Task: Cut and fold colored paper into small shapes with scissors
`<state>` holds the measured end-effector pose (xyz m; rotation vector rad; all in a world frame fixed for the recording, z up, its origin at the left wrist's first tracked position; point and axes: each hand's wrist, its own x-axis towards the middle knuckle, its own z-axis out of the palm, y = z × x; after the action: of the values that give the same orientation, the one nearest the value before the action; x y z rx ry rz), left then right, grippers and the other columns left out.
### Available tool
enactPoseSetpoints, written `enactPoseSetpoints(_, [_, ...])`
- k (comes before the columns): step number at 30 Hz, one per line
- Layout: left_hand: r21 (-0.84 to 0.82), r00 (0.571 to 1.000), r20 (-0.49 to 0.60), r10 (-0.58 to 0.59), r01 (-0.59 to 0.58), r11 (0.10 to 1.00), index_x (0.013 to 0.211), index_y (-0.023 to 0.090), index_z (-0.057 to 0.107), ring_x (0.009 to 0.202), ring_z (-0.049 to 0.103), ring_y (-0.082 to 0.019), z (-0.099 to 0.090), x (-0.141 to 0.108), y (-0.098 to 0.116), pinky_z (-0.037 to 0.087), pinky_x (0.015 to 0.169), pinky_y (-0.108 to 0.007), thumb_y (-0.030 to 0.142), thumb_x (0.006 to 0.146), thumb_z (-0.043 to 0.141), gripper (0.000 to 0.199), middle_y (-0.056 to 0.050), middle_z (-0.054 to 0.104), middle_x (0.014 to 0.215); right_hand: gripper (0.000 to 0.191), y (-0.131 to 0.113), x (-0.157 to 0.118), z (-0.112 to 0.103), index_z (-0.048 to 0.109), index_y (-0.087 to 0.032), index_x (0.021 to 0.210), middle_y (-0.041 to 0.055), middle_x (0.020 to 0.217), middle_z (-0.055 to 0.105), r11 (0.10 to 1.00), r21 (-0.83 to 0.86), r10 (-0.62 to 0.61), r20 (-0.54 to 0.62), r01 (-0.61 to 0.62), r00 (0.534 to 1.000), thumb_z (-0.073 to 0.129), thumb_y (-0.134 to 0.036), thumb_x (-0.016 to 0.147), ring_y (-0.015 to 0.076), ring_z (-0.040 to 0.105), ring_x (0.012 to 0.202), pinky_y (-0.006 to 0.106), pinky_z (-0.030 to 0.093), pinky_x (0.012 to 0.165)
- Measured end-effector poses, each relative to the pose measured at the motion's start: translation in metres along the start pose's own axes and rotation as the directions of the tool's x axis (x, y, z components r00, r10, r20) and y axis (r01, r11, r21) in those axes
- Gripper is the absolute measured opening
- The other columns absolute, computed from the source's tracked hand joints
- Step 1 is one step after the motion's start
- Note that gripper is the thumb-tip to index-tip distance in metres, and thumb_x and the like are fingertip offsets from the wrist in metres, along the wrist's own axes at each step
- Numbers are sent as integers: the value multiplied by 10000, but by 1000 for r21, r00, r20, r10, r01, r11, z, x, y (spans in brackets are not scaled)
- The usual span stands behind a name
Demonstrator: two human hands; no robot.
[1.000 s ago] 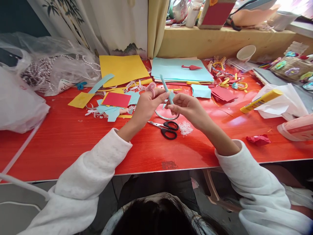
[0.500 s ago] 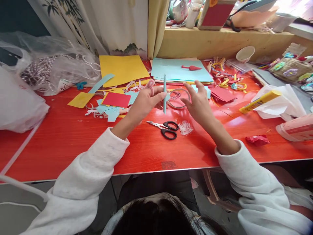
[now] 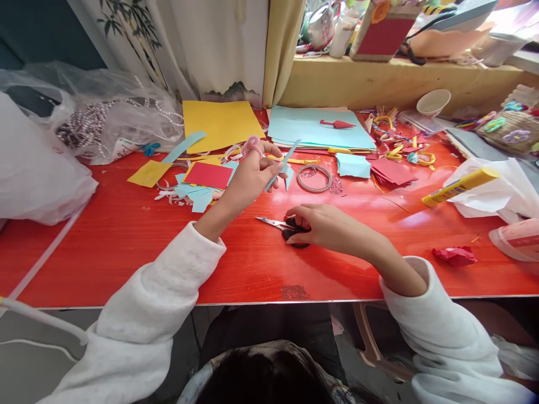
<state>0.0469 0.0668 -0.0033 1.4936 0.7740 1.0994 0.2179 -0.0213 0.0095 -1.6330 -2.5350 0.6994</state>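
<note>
My left hand (image 3: 256,175) pinches a light blue paper piece (image 3: 291,150) with a narrow, tilted strip, held above the table. A pink scrunchie or ring-like band sits at that hand. On the red table, my right hand (image 3: 322,227) has its fingers curled on the black handles of the scissors (image 3: 274,222), whose blades point left. Whether the fingers are through the handle loops cannot be made out. Beyond the hands lies a round clear tape roll (image 3: 314,178) with small red bits in and beside it.
Yellow sheets (image 3: 223,124), blue sheets (image 3: 315,128) and a small red paper umbrella (image 3: 337,124) lie at the back. Paper scraps (image 3: 202,193) are left, a plastic bag (image 3: 37,163) far left. At right are a glue stick (image 3: 461,187), white paper and crumpled red paper (image 3: 455,256).
My right hand has come down from beside the blue paper onto the scissors' handles. The blue paper in my left hand has tipped from upright to slanted. The view has shifted slightly.
</note>
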Motion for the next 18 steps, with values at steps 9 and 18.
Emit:
enactPoseSetpoints(9, [12,996,-29,83,-82,997,894,207,490,524,593,-76,-3,3,1,461,479,-204,113,851,598,149,45,563,631,288,-10,-5,1,670,-143,1037,58,810,689,1000,-24,6,25,-6,1000,600,-234,772,169,585,676,262,350,577])
enactPoseSetpoints(18, [56,953,-238,187,-179,982,976,225,463,584,629,-89,-13,9,2,485,542,-231,246,880,610,177,41,597,684,366,11,8,-4,552,-218,1076,-25,781,565,500,854,80,-214,147,973,675,-232,731,105,548,663,230,470,553])
